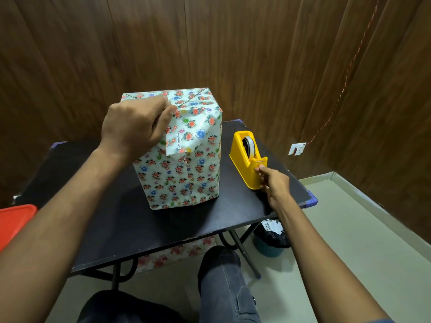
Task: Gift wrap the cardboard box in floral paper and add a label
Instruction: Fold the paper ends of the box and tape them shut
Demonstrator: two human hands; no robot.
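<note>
The small printed line on the folded floral paper flap [178, 141] is unreadable, and the frame's left edge crops the red plastic lid [14, 221].

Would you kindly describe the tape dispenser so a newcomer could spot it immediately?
On the black table, look right of the floral-wrapped box. The tape dispenser stands there, touched by the right hand; it is the only bright yellow plastic thing.

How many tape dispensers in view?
1. The yellow plastic tape dispenser stands on the black table, right of the floral-wrapped box; the right hand holds its near end. Others could be hidden behind the box.
</note>
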